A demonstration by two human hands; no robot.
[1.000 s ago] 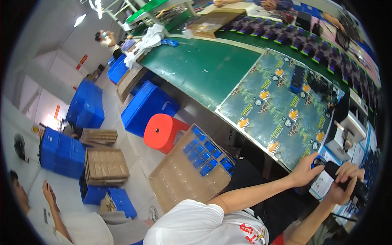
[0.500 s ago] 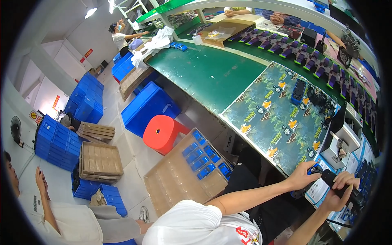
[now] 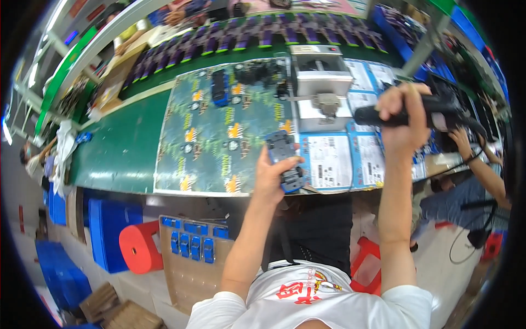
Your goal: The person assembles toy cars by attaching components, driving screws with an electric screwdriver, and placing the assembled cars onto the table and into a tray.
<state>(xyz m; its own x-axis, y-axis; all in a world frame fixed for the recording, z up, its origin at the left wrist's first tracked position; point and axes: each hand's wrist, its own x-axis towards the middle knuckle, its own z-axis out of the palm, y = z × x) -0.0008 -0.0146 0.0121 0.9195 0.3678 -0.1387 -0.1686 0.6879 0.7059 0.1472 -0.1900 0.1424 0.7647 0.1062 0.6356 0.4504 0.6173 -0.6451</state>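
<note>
My left hand is closed round a blue toy car, held over the front edge of the bench. The car's dark underside faces up. My right hand grips a black corded electric screwdriver, raised over the right part of the bench and lying roughly sideways, apart from the car. Between and beyond my hands stands a silver box-shaped machine with a metal fitting on its front. Another blue toy car rests on the patterned mat, next to a dark heap of small parts.
Printed sheets cover the bench right of the mat. Behind runs a row of purple-and-black parts on a green belt. Below left are a red stool and a cardboard tray with several blue cars. Another person's arm reaches in from the right.
The view has swung to the right, so the bench now lies straight ahead. My hands have moved apart: the screwdriver is lifted away from the car, which stays in my left hand.
</note>
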